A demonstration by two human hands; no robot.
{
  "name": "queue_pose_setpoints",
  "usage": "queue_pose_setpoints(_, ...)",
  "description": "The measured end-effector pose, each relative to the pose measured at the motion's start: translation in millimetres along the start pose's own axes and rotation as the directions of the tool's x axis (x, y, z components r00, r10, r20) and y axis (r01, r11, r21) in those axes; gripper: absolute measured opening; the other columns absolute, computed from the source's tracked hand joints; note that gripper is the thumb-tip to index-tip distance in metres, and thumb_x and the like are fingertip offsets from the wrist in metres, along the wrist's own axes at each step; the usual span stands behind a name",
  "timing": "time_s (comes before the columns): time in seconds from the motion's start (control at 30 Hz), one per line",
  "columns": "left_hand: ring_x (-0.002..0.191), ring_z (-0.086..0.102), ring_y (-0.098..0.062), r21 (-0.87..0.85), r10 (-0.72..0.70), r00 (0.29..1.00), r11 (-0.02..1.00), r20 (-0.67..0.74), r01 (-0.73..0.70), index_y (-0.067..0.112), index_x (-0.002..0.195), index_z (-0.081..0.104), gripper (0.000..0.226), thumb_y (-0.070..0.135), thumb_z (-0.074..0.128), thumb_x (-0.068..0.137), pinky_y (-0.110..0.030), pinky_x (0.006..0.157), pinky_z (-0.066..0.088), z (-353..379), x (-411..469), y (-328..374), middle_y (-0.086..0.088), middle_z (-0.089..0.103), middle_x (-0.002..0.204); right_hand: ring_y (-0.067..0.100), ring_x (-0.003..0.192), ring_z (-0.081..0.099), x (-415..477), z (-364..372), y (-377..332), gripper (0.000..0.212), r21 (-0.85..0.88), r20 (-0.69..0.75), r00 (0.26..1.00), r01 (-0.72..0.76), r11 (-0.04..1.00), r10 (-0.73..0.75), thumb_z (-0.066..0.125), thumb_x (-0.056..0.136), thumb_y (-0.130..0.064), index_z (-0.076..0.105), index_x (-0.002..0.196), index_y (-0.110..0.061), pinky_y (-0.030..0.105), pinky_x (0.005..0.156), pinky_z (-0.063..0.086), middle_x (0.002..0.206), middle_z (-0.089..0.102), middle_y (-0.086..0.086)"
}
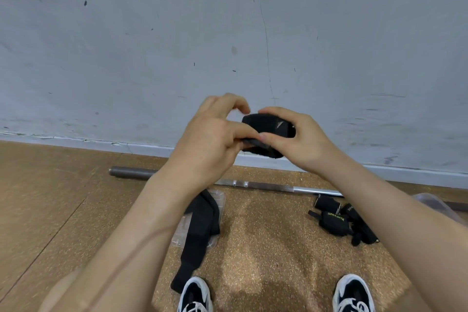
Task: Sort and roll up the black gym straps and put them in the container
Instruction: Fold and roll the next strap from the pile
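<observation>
left hand [207, 139] pinches rolled strap [268, 129] | right hand [301, 139] grips same strap | loose strap [200, 230] over container [220, 200] on floor

The scene is lit softly and evenly, and it is fairly bright. The grey wall [228, 33] is lit flat, with no hard shadows on it. On the cork floor [266, 248], a soft dark shadow is seen between the left shoe [195, 296] and the right shoe [353, 294], with paler patches above it. A small shine is seen on the metal bar [311, 190]. The line where wall and floor meet is bent into a curve by the wide lens. The forearm in the lower left corner is stretched and blurred. The rolled strap [268, 129] is so dark that little detail is seen in it.
</observation>
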State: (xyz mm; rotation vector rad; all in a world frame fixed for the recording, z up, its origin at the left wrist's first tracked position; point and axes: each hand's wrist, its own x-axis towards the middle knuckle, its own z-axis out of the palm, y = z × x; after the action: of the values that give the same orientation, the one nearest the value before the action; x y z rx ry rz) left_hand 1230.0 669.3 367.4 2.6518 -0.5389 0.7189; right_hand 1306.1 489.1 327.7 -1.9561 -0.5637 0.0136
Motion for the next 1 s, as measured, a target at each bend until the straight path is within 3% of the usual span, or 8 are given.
queue_pose_setpoints(0.13,0.088,0.068,-0.011,-0.186,-0.169,0.983,0.966,0.077,0.180,0.020,0.096,0.079,0.014,0.014,0.071,0.087,-0.038,0.082,0.054,-0.6,-0.4,3.2,0.005,0.076,0.092,0.009,0.104,0.063,-3.7,4.4,-4.7,0.035,-0.009,0.148,0.988,0.053,0.999,-0.051,0.065,0.088,-0.017,0.066,0.122,-0.027,0.032,0.092,0.051,0.111,0.069,-0.011)
queue_pose_setpoints(0.3,0.075,0.067,-0.003,-0.362,-0.378,0.923,0.853,0.067,0.375,0.027,0.082,0.077,0.009,0.018,0.076,0.084,-0.032,0.075,0.056,-1.0,3.6,3.3,0.014,0.073,0.076,0.008,0.089,0.065,-9.3,5.3,-18.0,0.033,0.212,0.244,0.970,-0.071,0.975,0.017,0.047,0.087,-0.015,0.070,0.098,-0.035,0.031,0.082,0.054,0.091,0.072,-0.010)
queue_pose_setpoints(0.37,0.074,0.065,-0.003,-0.364,-0.412,0.908,0.836,0.077,0.410,0.028,0.079,0.075,0.008,0.022,0.078,0.082,-0.030,0.074,0.055,1.0,4.0,3.0,0.013,0.072,0.074,0.008,0.073,0.061,-11.3,6.4,-20.5,0.032,0.254,0.286,0.958,-0.099,0.962,0.023,0.046,0.078,-0.020,0.072,0.091,-0.033,0.029,0.067,0.050,0.075,0.068,-0.012)
queue_pose_setpoints(0.57,0.082,0.060,0.000,-0.371,-0.443,0.894,0.822,0.064,0.433,0.029,0.074,0.065,0.018,0.018,0.078,0.082,-0.013,0.077,0.044,6.8,5.0,-5.0,0.012,0.064,0.083,0.008,0.072,0.057,-15.4,7.6,-23.3,0.029,0.274,0.291,0.957,-0.075,0.959,-0.008,0.047,0.075,-0.022,0.072,0.086,-0.033,0.034,0.070,0.050,0.072,0.061,-0.007)
queue_pose_setpoints(0.7,0.087,0.070,-0.018,-0.578,-0.581,0.791,0.584,0.192,0.569,0.024,0.076,0.072,0.015,0.011,0.078,0.082,-0.038,0.081,0.058,10.3,3.9,-8.1,0.004,0.073,0.085,0.012,0.093,0.063,-18.1,7.9,-25.4,0.035,0.154,0.247,0.967,0.016,0.988,-0.054,0.052,0.073,-0.026,0.069,0.102,-0.038,0.034,0.086,0.052,0.096,0.068,-0.002)
queue_pose_setpoints(0.8,0.076,0.068,-0.021,-0.684,-0.587,0.724,0.360,0.362,0.634,0.012,0.083,0.065,0.011,0.004,0.074,0.083,-0.030,0.065,0.056,12.6,1.6,-8.7,-0.005,0.070,0.081,0.003,0.100,0.061,-19.7,4.2,-25.9,0.043,0.075,0.232,0.972,0.028,0.997,-0.045,0.055,0.068,-0.029,0.059,0.106,-0.049,0.024,0.088,0.052,0.108,0.065,-0.016)
queue_pose_setpoints(0.87,0.072,0.064,-0.022,-0.727,-0.536,0.691,0.191,0.485,0.659,0.012,0.091,0.062,0.015,0.006,0.073,0.083,-0.030,0.061,0.051,14.7,-1.0,-8.4,-0.007,0.069,0.081,0.005,0.099,0.062,-20.0,0.7,-23.1,0.047,0.048,0.227,0.974,0.017,0.999,-0.028,0.057,0.067,-0.029,0.060,0.112,-0.042,0.027,0.087,0.054,0.110,0.063,-0.014)
queue_pose_setpoints(1.0,0.075,0.069,-0.024,-0.785,-0.552,0.707,0.144,0.442,0.603,0.009,0.102,0.067,0.018,0.007,0.070,0.084,-0.035,0.066,0.055,17.2,0.1,-7.0,-0.008,0.074,0.085,0.009,0.095,0.065,-19.7,1.7,-19.8,0.040,0.240,0.190,0.982,-0.052,0.969,0.006,0.074,0.072,-0.043,0.063,0.109,-0.032,0.028,0.082,0.055,0.103,0.065,-0.009)
